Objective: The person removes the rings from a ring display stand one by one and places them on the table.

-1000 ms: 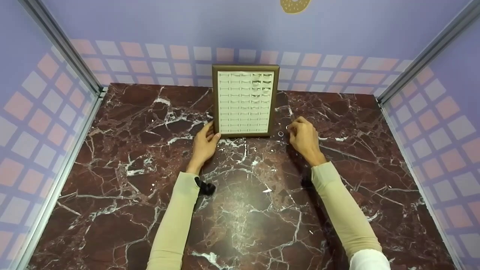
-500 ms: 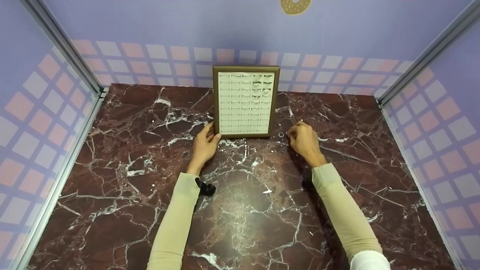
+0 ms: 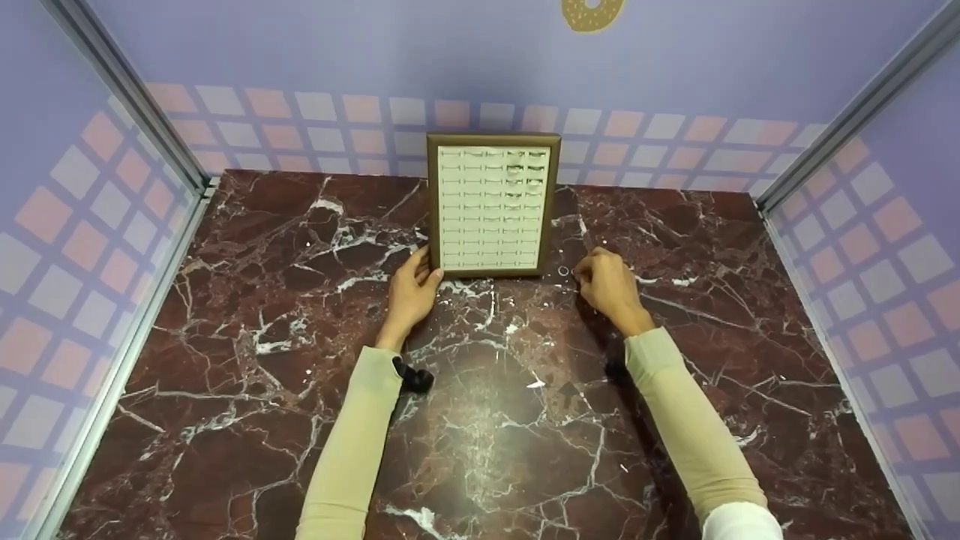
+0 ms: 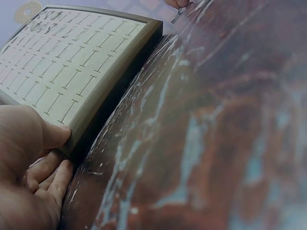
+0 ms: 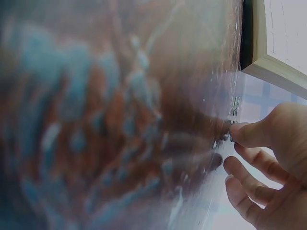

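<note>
A framed ring display board (image 3: 491, 206) with rows of slots leans upright near the back wall, several rings (image 3: 514, 168) set in its upper right slots. My left hand (image 3: 411, 296) grips its lower left corner; in the left wrist view the thumb (image 4: 55, 135) lies on the front and the fingers curl behind the frame. Right of the board, my right hand (image 3: 609, 283) is down at the tabletop, thumb and forefinger pinching a small ring (image 5: 232, 130) that they mostly hide. Another ring (image 3: 563, 271) lies just left of these fingertips, between hand and board.
The dark red marbled tabletop (image 3: 465, 420) carries white veins and small pale specks. Behind it rises a lilac wall (image 3: 337, 52) with pink and white squares, and metal posts (image 3: 127, 94) stand at the corners. A black wrist camera (image 3: 416, 376) sits at my left wrist.
My right hand has lowered slightly toward the tabletop, its fingertips coming down beside the loose ring. The left hand and the board have stayed in place.
</note>
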A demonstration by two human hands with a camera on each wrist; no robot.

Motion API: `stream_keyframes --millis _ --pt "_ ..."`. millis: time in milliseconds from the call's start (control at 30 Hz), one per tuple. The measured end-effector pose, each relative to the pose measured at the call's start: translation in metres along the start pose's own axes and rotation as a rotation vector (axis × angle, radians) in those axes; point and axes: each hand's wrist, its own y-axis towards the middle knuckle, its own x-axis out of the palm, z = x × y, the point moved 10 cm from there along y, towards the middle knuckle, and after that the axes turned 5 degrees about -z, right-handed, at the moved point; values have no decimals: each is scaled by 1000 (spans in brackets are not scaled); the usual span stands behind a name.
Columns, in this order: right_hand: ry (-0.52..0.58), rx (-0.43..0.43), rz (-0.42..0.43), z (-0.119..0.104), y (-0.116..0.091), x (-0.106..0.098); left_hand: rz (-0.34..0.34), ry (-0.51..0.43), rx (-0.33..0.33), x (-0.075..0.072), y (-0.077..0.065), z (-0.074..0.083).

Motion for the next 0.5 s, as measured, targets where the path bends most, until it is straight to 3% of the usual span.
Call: stream_keyframes --millis 233,500 --pt "-10 -3 -11 -2 2 -4 5 -14 -5 0 0 1" --pt "16 -21 40 -19 9 -23 0 -8 -11 1 0 -1"
